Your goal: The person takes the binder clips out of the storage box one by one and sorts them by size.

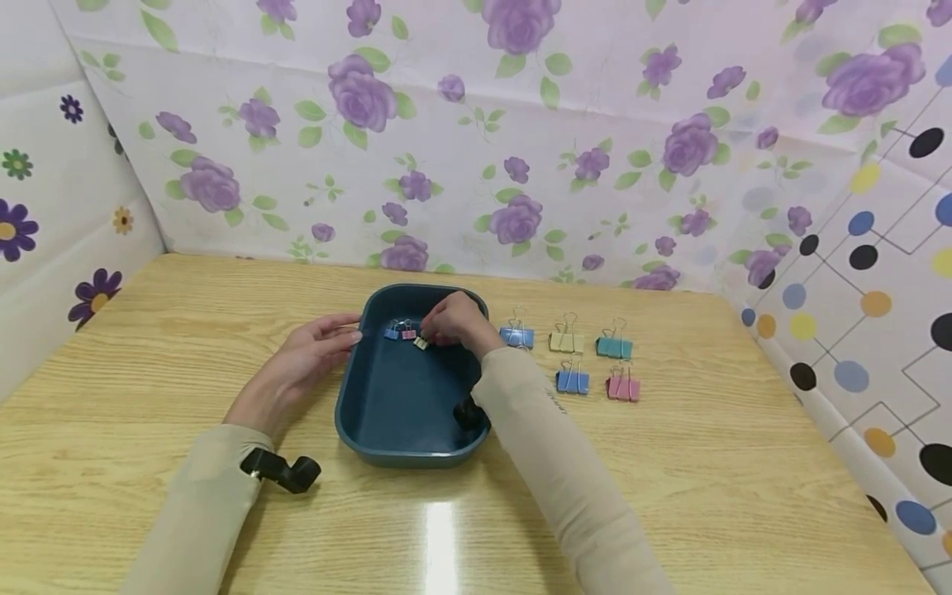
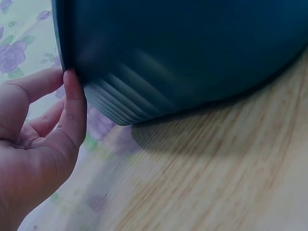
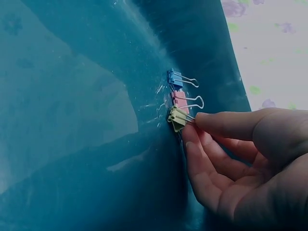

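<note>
My left hand (image 1: 308,351) is at the left side of the dark blue tray (image 1: 412,456); in the left wrist view its thumb and a finger hold the rim. Inside the tray, near the far wall, my right hand (image 1: 459,321) pinches the wire handle of a small yellow binder clip (image 3: 178,117) between thumb and fingers. That clip sits right beside a small pink binder clip (image 3: 179,99). Beyond the pink one is a small blue binder clip (image 3: 175,79), all three in a row.
Right of the tray, larger binder clips stand on the wooden table (image 1: 706,463): two blue, including one (image 1: 573,382) in the nearer row, a yellow one (image 1: 567,341), a teal one (image 1: 614,347) and a pink one (image 1: 623,388). Flowered cloth (image 1: 446,149) hangs behind.
</note>
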